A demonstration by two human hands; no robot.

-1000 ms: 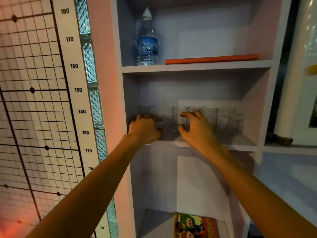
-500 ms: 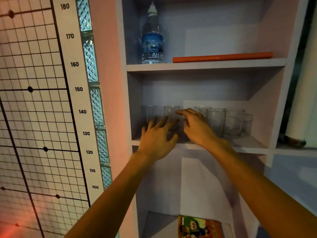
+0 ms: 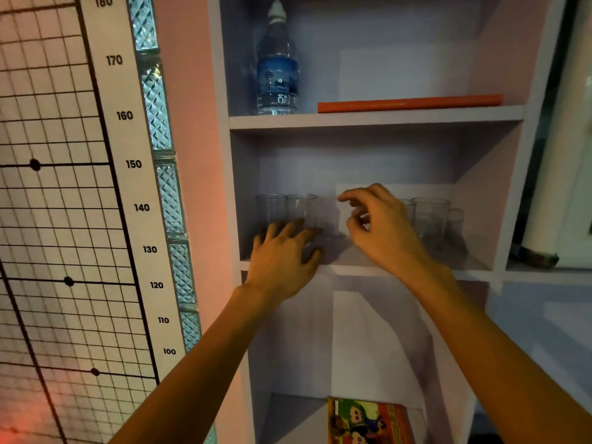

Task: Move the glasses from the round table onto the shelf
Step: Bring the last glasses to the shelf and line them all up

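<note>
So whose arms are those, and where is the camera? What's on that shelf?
Those are a person's own two bare arms. The one picture comes from a camera worn on their head, looking forward and down. The left hand, fingers straight, and the right hand, fingers loosely curled, reach to the pale middle shelf board, where clear drinking glasses stand in a row. Neither hand seems to hold a glass. Above stand a clear plastic water bottle and a flat orange book.

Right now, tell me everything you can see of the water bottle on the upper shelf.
The water bottle is clear plastic with a blue label round its middle and a whitish cap. It stands upright at the left end of the upper shelf, left of an orange book, apart from it. Only the shelf touches it.
</note>
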